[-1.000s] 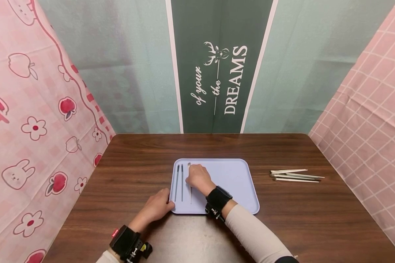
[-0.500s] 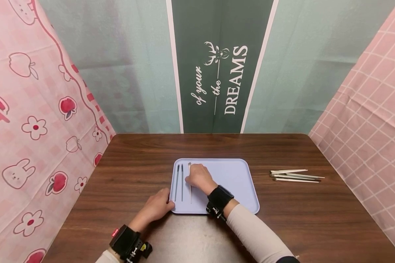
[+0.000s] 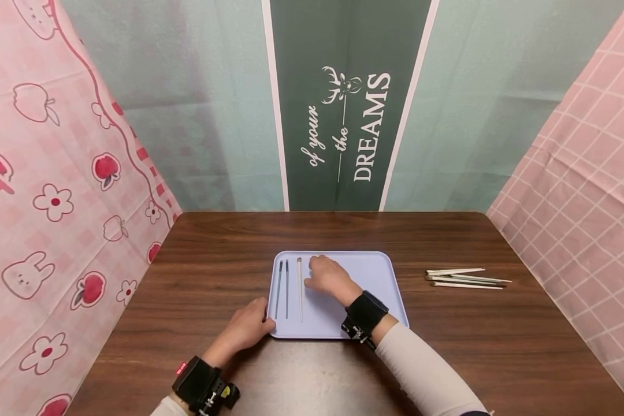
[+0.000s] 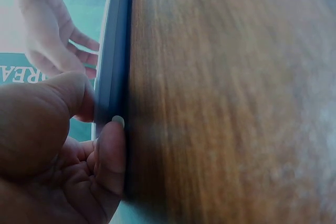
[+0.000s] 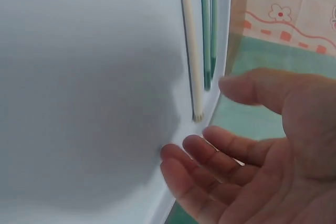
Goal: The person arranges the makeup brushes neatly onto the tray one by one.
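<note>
A pale lilac tray (image 3: 366,274) lies on the table. My left hand (image 3: 247,325) pinches its front left corner; in the left wrist view the thumb and a finger (image 4: 112,153) are at the rim. Two slim blue-green brushes (image 3: 287,294) lie side by side along the tray's left side. To their right a cream-handled brush (image 3: 300,286) lies roughly parallel, its bristle end toward the back. My right hand (image 3: 334,279) hovers just right of that brush, holding nothing; in the right wrist view its fingers (image 5: 210,166) are spread and apart from the brush (image 5: 191,51).
Several more brushes (image 3: 463,283), mostly pale-handled, lie in a loose pile on the wooden table (image 3: 447,346) right of the tray. Printed pink cloth (image 3: 57,231) hangs on the left, checked cloth (image 3: 593,173) on the right, and a green curtain (image 3: 333,196) behind.
My right hand has let go of the cream-handled brush and moved off to the right. That brush stays on the tray. My left hand keeps its place at the corner.
</note>
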{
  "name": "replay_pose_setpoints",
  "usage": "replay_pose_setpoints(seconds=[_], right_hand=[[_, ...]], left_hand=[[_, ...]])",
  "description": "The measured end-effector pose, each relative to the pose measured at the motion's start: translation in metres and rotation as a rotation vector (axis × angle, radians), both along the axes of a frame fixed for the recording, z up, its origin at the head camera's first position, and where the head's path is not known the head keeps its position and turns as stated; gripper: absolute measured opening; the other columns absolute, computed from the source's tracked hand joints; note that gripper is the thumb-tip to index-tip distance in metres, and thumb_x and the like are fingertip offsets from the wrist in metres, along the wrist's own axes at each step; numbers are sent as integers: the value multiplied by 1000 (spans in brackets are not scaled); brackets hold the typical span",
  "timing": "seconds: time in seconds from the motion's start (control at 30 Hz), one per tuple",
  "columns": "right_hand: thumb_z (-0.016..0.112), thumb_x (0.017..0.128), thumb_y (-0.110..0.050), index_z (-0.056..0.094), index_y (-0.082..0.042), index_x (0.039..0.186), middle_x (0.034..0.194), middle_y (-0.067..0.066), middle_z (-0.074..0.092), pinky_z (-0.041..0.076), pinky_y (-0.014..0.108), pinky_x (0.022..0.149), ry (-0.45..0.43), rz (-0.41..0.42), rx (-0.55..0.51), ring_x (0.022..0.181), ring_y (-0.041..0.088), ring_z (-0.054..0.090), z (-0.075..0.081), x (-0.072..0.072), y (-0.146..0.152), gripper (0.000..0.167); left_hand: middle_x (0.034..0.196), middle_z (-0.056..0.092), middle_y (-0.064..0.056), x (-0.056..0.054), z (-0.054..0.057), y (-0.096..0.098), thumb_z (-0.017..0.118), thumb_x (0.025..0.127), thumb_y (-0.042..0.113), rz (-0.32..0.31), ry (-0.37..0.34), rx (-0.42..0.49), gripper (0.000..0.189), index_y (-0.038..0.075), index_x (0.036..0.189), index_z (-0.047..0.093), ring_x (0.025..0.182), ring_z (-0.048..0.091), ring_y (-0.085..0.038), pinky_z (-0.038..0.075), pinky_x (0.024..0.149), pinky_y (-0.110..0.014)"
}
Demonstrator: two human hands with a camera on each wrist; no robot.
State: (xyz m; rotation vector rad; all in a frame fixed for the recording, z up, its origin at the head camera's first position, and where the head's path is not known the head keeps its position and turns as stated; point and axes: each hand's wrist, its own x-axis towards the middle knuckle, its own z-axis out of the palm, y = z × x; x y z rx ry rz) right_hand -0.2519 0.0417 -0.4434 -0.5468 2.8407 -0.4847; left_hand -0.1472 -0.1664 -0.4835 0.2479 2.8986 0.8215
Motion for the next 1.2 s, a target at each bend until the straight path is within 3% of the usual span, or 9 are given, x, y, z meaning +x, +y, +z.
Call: replay_pose_setpoints(seconds=[0.17, 0.63, 1.2], right_hand=[[73, 88, -23, 64, 0, 122, 118, 15, 64, 49, 43, 92, -47, 12, 77, 104, 27, 60, 6, 4, 17, 42], [75, 88, -26, 58, 0, 136, 137, 19, 58, 44, 49, 104, -83, 1, 130, 124, 35, 56, 13, 13, 65, 57], [75, 87, -26, 55, 5, 137, 136, 26, 56, 45, 53, 102, -67, -50, 123, 126, 41, 55, 15, 21, 126, 62]], left_hand=[[82, 46, -2, 0, -1, 0, 66, 83, 14, 7, -16, 7, 16, 9, 89, 52, 71, 45, -18, 39, 63, -35], [83, 47, -2, 0, -2, 0, 67, 84, 15, 11, -24, -3, 17, 8, 91, 54, 71, 45, -18, 40, 64, -35], [82, 47, -2, 0, -2, 0, 67, 85, 14, 7, -35, -1, 16, 8, 93, 54, 71, 45, -17, 39, 63, -35]])
